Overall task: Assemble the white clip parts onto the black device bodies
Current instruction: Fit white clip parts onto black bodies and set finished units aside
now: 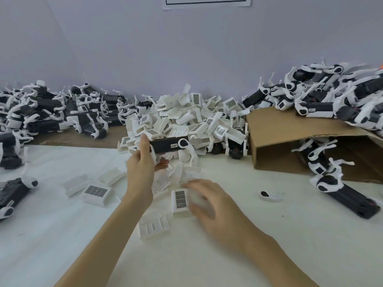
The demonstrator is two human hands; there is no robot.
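My left hand (143, 162) grips a black device body (168, 146) by its left end and holds it level above the table, in front of the pile of white clip parts (186, 119). The body has a white arm with a black round cap at its right end. My right hand (209, 201) is blurred and lies over a white clip part (179, 200) with a dark grid face on the table; its fingers curl round the part's right side. More white clip parts (95, 192) (153, 226) lie loose nearby.
A heap of black bodies with white parts (51, 112) fills the back left. An open cardboard box (290, 146) on its side at right spills more devices (350, 198). A small white piece with a black cap (270, 195) lies right of my hand.
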